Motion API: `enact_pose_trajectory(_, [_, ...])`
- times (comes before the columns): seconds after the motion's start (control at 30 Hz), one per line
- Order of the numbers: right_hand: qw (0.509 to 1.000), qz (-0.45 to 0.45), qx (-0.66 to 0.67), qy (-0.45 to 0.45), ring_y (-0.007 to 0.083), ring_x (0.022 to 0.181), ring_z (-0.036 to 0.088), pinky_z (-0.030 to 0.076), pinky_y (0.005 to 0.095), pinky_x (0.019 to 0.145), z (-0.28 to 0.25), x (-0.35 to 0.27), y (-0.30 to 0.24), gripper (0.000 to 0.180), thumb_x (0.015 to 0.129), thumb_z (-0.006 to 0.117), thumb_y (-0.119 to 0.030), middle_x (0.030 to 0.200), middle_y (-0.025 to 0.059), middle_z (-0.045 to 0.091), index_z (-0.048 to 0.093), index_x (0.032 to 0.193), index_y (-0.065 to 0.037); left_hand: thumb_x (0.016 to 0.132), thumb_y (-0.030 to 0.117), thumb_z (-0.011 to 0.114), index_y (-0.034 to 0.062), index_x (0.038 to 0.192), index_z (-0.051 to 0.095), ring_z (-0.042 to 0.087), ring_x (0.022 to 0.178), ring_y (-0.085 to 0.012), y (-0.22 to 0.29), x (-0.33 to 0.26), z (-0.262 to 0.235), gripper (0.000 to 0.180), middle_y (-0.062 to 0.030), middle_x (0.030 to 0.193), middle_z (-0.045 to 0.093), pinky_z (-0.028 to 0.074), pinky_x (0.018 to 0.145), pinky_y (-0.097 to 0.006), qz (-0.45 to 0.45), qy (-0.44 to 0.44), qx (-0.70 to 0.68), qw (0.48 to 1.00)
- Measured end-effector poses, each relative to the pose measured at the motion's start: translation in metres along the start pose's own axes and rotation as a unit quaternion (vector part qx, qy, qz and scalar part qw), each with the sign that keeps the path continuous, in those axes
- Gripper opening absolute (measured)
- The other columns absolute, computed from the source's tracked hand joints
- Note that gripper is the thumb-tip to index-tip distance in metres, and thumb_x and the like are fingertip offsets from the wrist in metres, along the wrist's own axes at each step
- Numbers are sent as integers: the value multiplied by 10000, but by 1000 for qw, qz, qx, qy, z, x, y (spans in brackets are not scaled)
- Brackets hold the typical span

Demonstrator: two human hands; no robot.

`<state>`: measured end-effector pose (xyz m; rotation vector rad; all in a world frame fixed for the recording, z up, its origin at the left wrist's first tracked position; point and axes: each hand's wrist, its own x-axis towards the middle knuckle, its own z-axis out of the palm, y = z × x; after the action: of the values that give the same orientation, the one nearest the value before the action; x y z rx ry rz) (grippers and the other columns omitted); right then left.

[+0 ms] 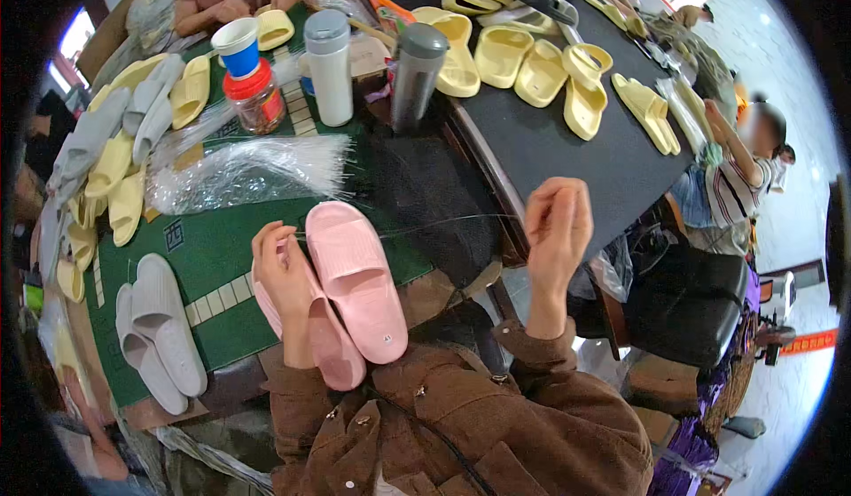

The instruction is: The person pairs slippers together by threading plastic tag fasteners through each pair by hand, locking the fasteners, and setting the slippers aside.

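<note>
A pair of pink slippers (356, 261) lies side by side at the table's near edge, close to my body. My left hand (282, 270) is closed over the left slipper, its fingertips near the upper part of the pair. A thin thread (443, 223) runs from the pink pair out to the right. My right hand (558, 221) is raised right of the table corner and pinches the thread's far end. Farther back on the green mat lies a bundle of clear plastic strands (257, 172). A pair of grey slippers (160, 328) rests to the left.
Yellow and grey slippers (115, 159) are heaped along the left edge. More yellow slippers (541, 70) lie on the black table. A white tumbler (329, 70), a grey tumbler (417, 79) and a red-lidded jar (255, 101) stand behind the strands. Other people sit around; a black chair (687, 305) is at right.
</note>
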<state>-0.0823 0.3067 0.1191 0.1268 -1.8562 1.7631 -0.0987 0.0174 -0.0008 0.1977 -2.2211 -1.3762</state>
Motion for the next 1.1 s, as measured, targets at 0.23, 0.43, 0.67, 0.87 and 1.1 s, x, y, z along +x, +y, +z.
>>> enact_pose_trajectory(0.23, [972, 42, -177, 147, 42, 574, 307, 239, 223, 519, -115, 24, 52, 315, 1010, 414, -276, 628, -44, 393, 599, 911, -40, 850, -17, 548, 1, 926, 629, 576, 843, -161, -1, 0, 2, 112, -90, 1045, 608, 462, 699, -255, 0, -18, 10, 1000])
enact_pose_trajectory(0.43, [950, 63, -273, 138, 74, 663, 458, 365, 233, 585, -181, 81, 104, 278, 988, 457, -243, 717, -19, 516, 629, 983, -25, 860, -11, 541, -3, 924, 634, 574, 785, -146, -4, 1, 4, 113, -80, 953, 628, 453, 666, -247, 9, -39, 22, 999])
enact_pose_trajectory(0.67, [831, -65, -552, 24, 256, 901, 635, 489, 390, 734, -168, 200, 129, 510, 869, 618, -316, 1017, 141, 646, 474, 1345, -204, 879, 2, 526, -13, 923, 632, 544, 738, -129, -7, 0, 5, 115, -70, 876, 613, 437, 648, -246, -25, -52, 10, 998])
enact_pose_trajectory(0.87, [755, 81, -650, -36, 364, 994, 602, 489, 481, 775, -159, 270, 156, 624, 817, 624, -284, 1074, 170, 638, 385, 1394, -265, 890, 0, 499, -31, 917, 623, 569, 745, -134, -4, -1, 6, 130, -80, 862, 610, 453, 666, -255, -47, -39, 8, 998])
enact_pose_trajectory(1.1, [799, -21, -601, -22, 328, 1007, 603, 489, 441, 806, -166, 260, 178, 618, 767, 637, -117, 1092, 146, 634, 466, 1341, -269, 872, 12, 517, -31, 867, 636, 564, 703, -150, -2, -1, 6, 126, -87, 811, 597, 457, 631, -268, -21, -23, 36, 999])
